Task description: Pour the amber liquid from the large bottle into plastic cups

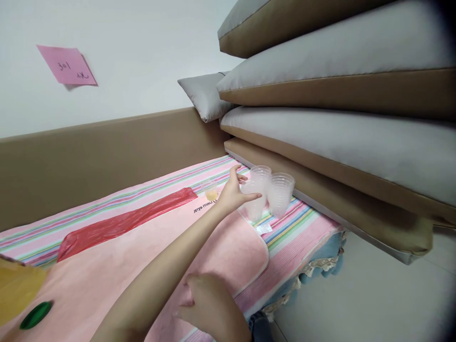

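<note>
My left hand [233, 194] reaches across to the clear plastic cups at the bed's right end. Its thumb and fingers are spread at the nearest cup stack [254, 209], and I cannot make out a closed grip. Two more stacks of clear cups stand close by, one behind [261, 175] and one to the right [280, 194]. Left of this hand is a small clear cup with yellowish contents [211, 194]. My right hand [210, 304], slightly blurred, hovers low over the pink mat [235, 251] with fingers apart and nothing visible in it.
A crumpled red plastic bag [124, 221] lies along the mat's far edge. At lower left are a green lid [36, 315] and something yellow [17, 287]. A small clear packet [263, 229] lies below the cups. Stacked cushions [338, 133] rise on the right, overhanging the striped cloth [299, 237].
</note>
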A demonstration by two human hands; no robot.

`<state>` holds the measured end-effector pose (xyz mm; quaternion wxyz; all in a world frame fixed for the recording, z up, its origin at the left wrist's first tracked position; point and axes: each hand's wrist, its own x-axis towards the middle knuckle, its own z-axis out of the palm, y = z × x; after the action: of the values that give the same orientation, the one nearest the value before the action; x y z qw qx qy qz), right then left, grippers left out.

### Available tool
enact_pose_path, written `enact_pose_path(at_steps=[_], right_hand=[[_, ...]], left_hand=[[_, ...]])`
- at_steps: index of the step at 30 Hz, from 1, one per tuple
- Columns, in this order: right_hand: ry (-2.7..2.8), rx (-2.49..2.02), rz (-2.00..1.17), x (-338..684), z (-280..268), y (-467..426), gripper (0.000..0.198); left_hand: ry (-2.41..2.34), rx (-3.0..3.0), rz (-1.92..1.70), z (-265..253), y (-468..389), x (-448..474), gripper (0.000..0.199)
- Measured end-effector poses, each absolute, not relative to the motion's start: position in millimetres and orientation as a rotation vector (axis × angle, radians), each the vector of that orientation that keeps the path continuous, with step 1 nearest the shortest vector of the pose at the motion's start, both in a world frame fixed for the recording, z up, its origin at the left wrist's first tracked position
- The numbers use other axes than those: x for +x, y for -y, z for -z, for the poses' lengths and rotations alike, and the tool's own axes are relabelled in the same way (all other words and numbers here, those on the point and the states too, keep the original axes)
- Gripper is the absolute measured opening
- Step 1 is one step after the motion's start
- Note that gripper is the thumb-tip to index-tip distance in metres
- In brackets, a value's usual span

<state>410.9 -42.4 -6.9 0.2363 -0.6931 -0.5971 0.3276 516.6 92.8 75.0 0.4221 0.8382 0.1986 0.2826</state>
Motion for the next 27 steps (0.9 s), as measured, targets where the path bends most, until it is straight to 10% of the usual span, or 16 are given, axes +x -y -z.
enact_pose_path(at_steps=[18,27], right_hand=[[1.616,-1.817,-1.038,420,-14,47,0.058],[1.667,-1.808,-0.997,413,-12,55,0.051]], left_hand=[[-0.460,1.990,-1.100,-152,-88,416,0.092],[-1.077,1.821,-1.009,-88,-49,231,0.090]])
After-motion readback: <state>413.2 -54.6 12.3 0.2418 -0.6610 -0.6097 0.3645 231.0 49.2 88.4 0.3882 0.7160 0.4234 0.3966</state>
